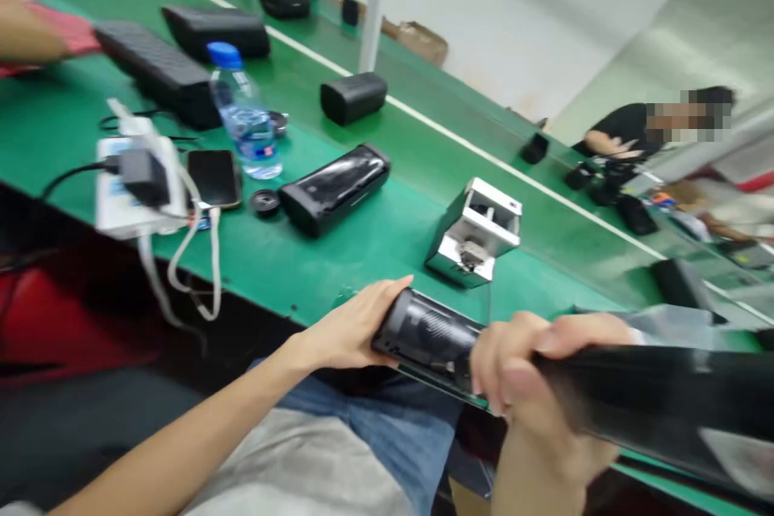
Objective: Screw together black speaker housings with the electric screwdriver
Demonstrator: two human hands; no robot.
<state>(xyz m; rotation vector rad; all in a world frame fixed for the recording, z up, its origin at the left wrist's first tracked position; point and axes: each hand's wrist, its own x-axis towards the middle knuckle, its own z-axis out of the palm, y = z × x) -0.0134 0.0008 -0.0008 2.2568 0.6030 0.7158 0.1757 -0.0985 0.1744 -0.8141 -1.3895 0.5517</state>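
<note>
My left hand (356, 326) is closed round the left end of a black speaker (429, 326), which lies at the near edge of the green table. Its visible face is glossy, with a dotted patch. My right hand (544, 379) covers the speaker's right end. Its fingers are wrapped round a long, glossy black strip (653, 395) that stretches to the right edge of the view and is blurred. Whether that hand also grips the speaker, I cannot tell. Just beyond them stands a white and black box-shaped fixture (475, 234). Another glossy black speaker (335, 187) lies to its left.
On the left are a white power strip (121, 201) with cables, a phone (214, 177), a water bottle (247, 125) and a round black part (264, 203). More black speakers (354, 97) lie along the green table (339, 274). Other people sit further off; a co-worker's arm (27, 28) reaches in.
</note>
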